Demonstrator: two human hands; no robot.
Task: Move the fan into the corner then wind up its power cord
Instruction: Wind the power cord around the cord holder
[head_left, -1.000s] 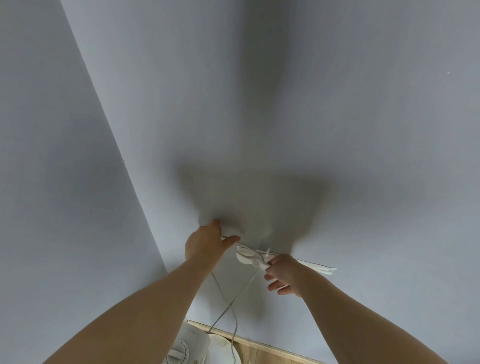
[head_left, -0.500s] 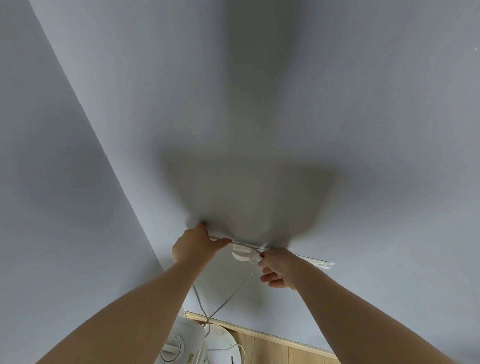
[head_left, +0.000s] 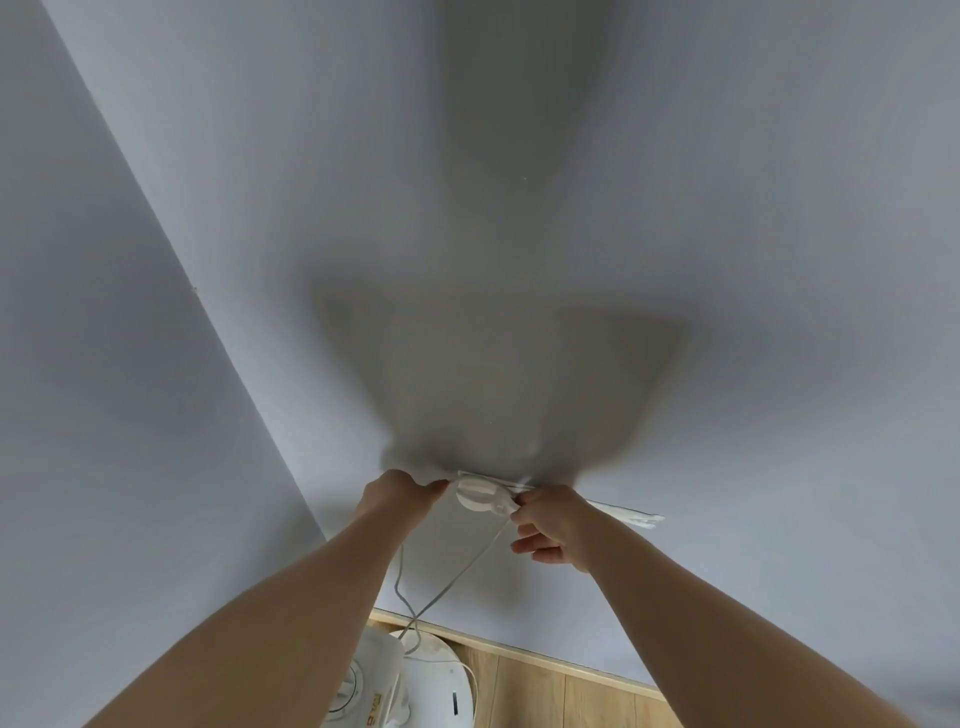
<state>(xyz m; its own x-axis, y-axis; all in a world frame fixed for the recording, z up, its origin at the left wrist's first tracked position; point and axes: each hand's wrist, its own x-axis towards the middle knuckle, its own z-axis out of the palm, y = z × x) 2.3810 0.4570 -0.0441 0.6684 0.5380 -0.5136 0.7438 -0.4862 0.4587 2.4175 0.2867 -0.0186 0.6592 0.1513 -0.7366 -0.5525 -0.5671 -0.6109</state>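
Note:
A white plug (head_left: 480, 496) sits in a white power strip (head_left: 631, 514) fixed to the pale wall. My right hand (head_left: 553, 525) pinches the plug's right side between thumb and forefinger, its other fingers curled below. At the strip's left end is my left hand (head_left: 397, 493), which grips it with the thumb pointing at the plug; the fingers are hidden. The grey power cord (head_left: 457, 571) hangs from the plug down to the white fan (head_left: 374, 686), which stands on its round base (head_left: 441, 680) in the corner at the bottom edge.
Two pale walls meet in a corner line (head_left: 208, 312) on the left. A wooden skirting board (head_left: 545, 660) and wood floor (head_left: 571, 701) show at the bottom right. My shadow falls on the wall above the hands.
Both hands stay at the strip; my right hand has closed in on the plug. The view has dipped, showing more of the fan and floor.

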